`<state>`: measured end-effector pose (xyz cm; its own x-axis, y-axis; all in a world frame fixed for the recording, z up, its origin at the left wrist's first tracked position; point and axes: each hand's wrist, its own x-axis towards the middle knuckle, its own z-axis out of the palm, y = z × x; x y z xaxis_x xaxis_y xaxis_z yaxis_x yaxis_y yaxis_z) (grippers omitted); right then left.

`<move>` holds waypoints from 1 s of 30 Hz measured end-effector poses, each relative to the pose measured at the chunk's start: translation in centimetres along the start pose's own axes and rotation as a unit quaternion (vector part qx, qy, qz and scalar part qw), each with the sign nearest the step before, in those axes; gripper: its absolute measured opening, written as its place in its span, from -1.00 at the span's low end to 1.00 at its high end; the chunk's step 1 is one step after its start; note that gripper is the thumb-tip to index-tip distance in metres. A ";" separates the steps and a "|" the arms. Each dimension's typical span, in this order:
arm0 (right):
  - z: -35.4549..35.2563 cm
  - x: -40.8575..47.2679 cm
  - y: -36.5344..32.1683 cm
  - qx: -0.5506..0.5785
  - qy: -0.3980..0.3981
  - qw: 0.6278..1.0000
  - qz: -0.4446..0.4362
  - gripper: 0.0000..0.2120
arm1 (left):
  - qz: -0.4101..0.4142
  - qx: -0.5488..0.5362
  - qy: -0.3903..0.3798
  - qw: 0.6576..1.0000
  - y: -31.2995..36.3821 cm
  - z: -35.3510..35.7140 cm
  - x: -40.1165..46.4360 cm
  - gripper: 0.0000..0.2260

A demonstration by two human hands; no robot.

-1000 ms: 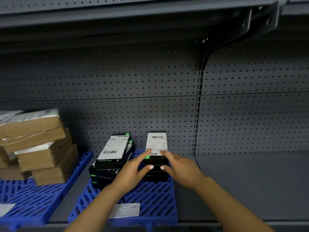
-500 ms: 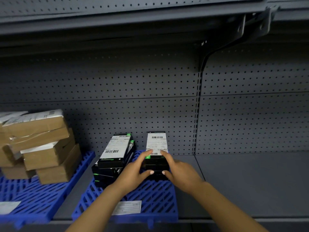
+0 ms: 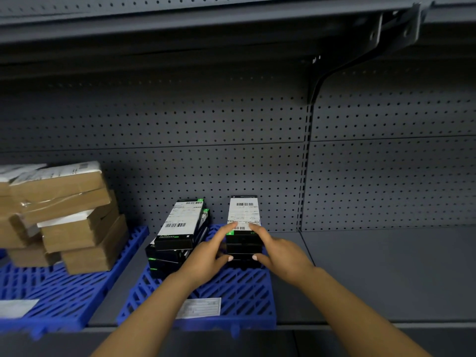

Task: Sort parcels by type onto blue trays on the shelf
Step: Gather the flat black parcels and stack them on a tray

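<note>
Two stacks of black boxes with white barcode labels stand on the middle blue tray [image 3: 239, 295]. My left hand [image 3: 206, 256] and my right hand [image 3: 280, 253] frame the right stack [image 3: 243, 228] from both sides. Index fingers lie on the top label, thumbs press the front of the lower boxes. The left stack [image 3: 177, 233] leans askew beside my left hand. Brown cardboard parcels [image 3: 69, 217] are piled on the left blue tray [image 3: 51, 300].
A white paper label [image 3: 199, 307] lies at the front of the middle tray. The grey shelf surface [image 3: 386, 274] stretches to the right. A perforated back panel [image 3: 257, 150] closes the rear, and an upper shelf with a bracket [image 3: 360, 55] hangs overhead.
The camera has shifted slightly, so the shelf contents sit a little to the right. My thumbs have slid lower down the front of the right stack; my index fingers stay on its top label.
</note>
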<state>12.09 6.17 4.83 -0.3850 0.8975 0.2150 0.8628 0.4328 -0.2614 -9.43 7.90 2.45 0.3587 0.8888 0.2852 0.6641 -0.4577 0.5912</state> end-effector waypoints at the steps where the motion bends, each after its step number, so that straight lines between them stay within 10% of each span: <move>1: 0.0 0.0 0.0 0.003 -0.001 1.000 0.002 -0.34 | -0.002 0.001 -0.002 1.000 -0.2 0.0 0.0 -0.27; 30: 1.0 0.4 -0.5 -0.015 0.073 0.997 0.028 -0.45 | -0.013 0.019 0.052 0.998 0.9 0.9 0.2 -0.45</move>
<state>11.22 6.38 4.08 -0.2860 0.8972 0.3365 0.8920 0.3775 -0.2485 -8.21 7.63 2.35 0.2730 0.8969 0.3478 0.6968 -0.4336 0.5714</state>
